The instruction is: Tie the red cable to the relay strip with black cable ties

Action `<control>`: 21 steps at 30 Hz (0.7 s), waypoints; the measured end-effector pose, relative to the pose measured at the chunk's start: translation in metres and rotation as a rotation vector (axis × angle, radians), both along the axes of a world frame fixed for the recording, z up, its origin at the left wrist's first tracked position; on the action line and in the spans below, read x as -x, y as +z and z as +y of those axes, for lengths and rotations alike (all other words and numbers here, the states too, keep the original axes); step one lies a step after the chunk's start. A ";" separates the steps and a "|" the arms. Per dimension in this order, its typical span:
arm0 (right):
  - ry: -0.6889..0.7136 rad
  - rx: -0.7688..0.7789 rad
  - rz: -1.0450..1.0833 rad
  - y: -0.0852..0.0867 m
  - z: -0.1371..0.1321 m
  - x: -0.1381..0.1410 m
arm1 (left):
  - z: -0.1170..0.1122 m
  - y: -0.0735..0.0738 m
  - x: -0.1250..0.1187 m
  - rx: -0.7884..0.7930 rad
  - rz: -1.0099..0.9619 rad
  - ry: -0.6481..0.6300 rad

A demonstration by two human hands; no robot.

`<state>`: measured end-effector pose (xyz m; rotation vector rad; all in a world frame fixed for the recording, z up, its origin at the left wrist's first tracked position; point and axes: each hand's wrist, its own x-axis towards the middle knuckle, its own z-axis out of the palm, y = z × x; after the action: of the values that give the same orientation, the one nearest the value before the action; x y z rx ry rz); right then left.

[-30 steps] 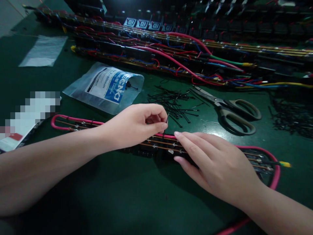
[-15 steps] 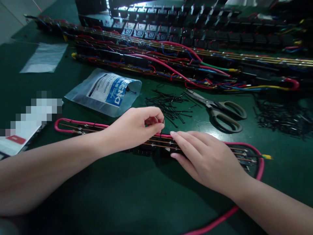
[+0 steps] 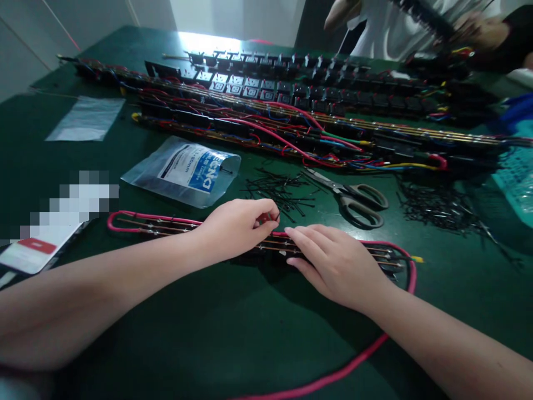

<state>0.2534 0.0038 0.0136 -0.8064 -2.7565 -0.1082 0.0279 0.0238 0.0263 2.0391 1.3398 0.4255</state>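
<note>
A long wired strip (image 3: 378, 254) with bare metal rods lies across the table, a red cable (image 3: 137, 214) running along its far edge. My left hand (image 3: 237, 225) is over the middle of it, thumb and forefinger pinched on a black cable tie that the fingers mostly hide. To the right, my right hand (image 3: 337, 261) grips the strip, fingertips on the red cable at the far edge and thumb on the near side. Loose black cable ties (image 3: 277, 189) lie just beyond my hands.
Scissors (image 3: 352, 194) lie beyond my right hand, near a heap of black clippings (image 3: 441, 208). A printed plastic bag (image 3: 183, 169) and a phone (image 3: 45, 239) are to the left. Several wired strips (image 3: 250, 116) fill the back; another person's hand (image 3: 483, 33) holds a dark strip there.
The view has tilted up and shifted right, bringing the other person and a teal basket into sight. Both my hands keep nearly the same places on the strip.
</note>
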 end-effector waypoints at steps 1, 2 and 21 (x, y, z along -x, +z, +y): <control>-0.002 0.000 -0.007 0.001 0.000 0.000 | -0.001 0.000 0.000 -0.019 0.024 -0.005; -0.005 0.000 -0.012 0.001 0.000 0.001 | -0.001 0.000 0.000 -0.038 0.044 -0.008; -0.463 0.560 0.266 0.028 0.062 0.011 | 0.003 -0.001 0.001 -0.015 -0.122 -0.023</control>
<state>0.2427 0.0662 0.0419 -1.4645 -2.3124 0.6585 0.0272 0.0265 0.0252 2.0045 1.2421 0.5424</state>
